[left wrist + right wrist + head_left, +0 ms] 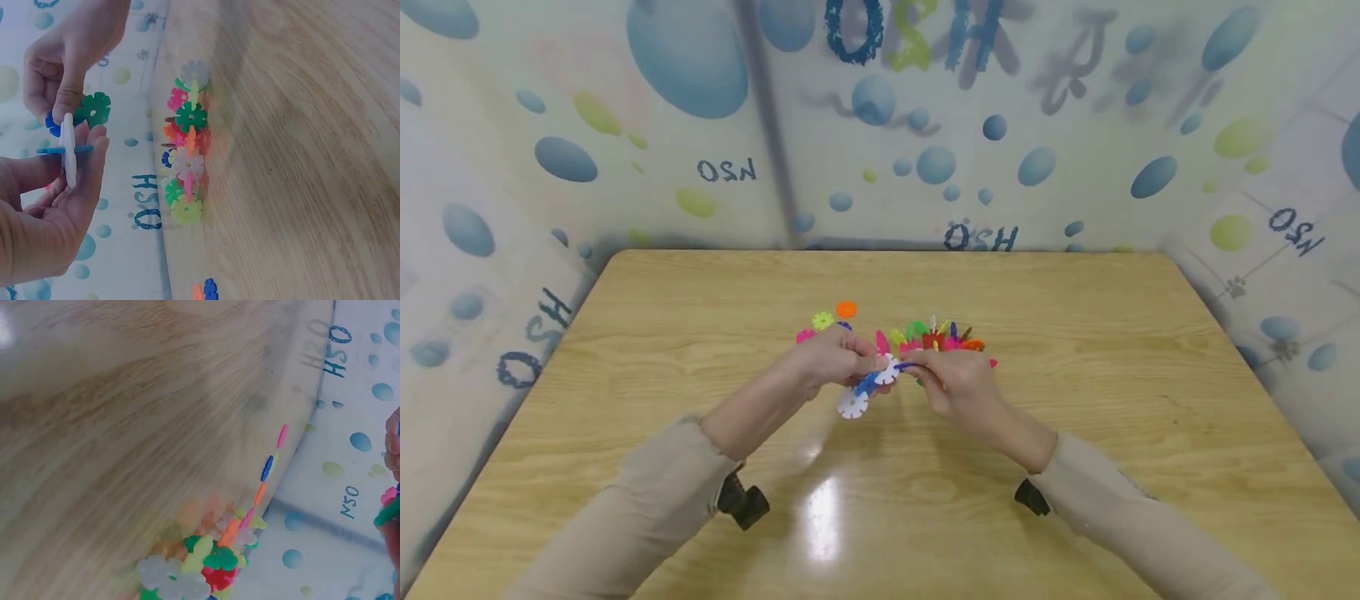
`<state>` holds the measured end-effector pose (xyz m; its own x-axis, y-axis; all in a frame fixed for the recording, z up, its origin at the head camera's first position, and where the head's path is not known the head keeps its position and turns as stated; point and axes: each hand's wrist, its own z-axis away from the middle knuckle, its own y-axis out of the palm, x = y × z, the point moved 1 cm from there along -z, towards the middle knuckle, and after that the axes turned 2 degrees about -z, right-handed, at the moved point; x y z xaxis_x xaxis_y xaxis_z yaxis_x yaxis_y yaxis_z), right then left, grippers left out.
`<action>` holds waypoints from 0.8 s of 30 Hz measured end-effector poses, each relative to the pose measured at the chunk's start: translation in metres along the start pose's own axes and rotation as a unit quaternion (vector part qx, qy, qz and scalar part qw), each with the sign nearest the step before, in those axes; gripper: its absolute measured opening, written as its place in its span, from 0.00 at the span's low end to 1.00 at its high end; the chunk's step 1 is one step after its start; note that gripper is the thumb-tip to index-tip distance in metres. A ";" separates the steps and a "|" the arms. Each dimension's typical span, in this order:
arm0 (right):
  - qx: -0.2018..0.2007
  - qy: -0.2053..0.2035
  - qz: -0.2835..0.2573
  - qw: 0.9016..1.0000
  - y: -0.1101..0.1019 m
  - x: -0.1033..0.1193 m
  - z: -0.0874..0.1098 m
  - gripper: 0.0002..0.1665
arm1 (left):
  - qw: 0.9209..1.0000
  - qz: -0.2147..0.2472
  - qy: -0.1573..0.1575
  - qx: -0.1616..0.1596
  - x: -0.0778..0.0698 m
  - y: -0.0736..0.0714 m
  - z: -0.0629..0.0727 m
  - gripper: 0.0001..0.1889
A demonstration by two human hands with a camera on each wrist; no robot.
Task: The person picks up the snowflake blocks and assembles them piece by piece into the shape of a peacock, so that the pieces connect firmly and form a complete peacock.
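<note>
Both hands meet over the middle of the table. My left hand (835, 358) grips a small chain of notched plastic discs: a white disc (852, 405), a blue disc (867, 383) and another white disc (887, 369). Between thumb and bent fingers, my right hand (966, 387) pinches a dark blue disc (908, 365) right at the upper white one. In the left wrist view that white disc (70, 150) shows edge-on, crossed by a light blue disc (47, 150). A green disc (94, 109) shows beside the right thumb. The fingers hide part of the chain.
Behind the right hand stands a cluster of joined colourful discs (934, 340). Loose discs lie past the left hand, among them an orange disc (846, 309), a yellow-green disc (823, 320) and a pink disc (806, 336). A patterned wall (880, 167) borders the wooden table (1112, 375).
</note>
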<state>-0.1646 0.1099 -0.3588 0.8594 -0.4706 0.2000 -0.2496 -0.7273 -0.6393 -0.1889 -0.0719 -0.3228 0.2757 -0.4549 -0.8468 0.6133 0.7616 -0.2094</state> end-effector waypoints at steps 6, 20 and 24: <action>0.018 -0.021 0.002 1.000 0.001 0.000 0.003 0.23 | 0.998 -0.052 0.006 -0.026 0.001 0.004 0.001 0.12; 0.192 0.196 -0.043 0.961 -0.003 -0.008 -0.001 0.09 | 0.995 -0.093 0.020 -0.015 0.012 -0.011 -0.018 0.13; 0.198 0.253 -0.104 0.941 0.001 -0.011 0.000 0.10 | 0.998 -0.060 0.015 -0.009 0.022 -0.013 -0.016 0.13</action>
<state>-0.1746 0.1141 -0.3613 0.5237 -0.5896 0.6149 0.1723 -0.6336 -0.7542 -0.2031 -0.0842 -0.3467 0.1783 -0.5298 -0.8292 0.6267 0.7108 -0.3194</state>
